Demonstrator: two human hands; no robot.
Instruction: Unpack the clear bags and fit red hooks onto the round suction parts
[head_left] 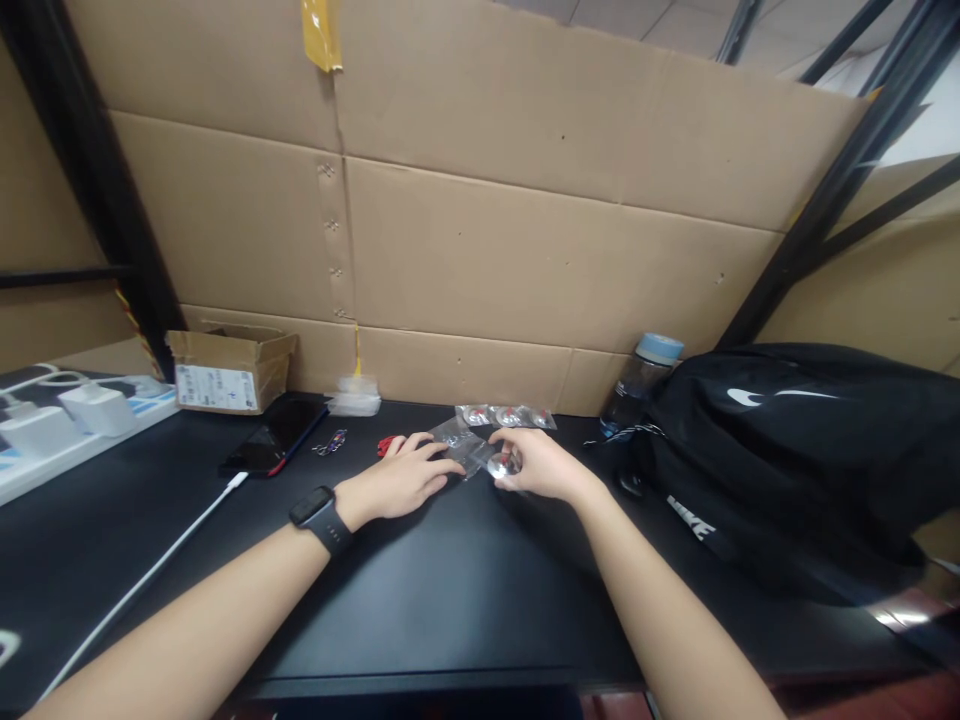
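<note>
My left hand (409, 478), with a black watch on its wrist, lies with fingers spread on a clear plastic bag (461, 445) on the black table. A round, shiny item with a red mark (501, 464) is pinched between the thumb and fingers of my right hand (536, 462), at the bag's right edge. Behind the hands lies a row of clear packets (506, 415) with similar round items. Something red (385, 445) shows just behind my left hand, partly hidden by it.
On the left are a power strip (150, 408), a small cardboard box (232, 370), a phone (277, 438) with a white cable, a keychain-like item (331, 443) and stacked clear bags (355, 397). A bottle (637, 385) and black bag (810, 470) stand right.
</note>
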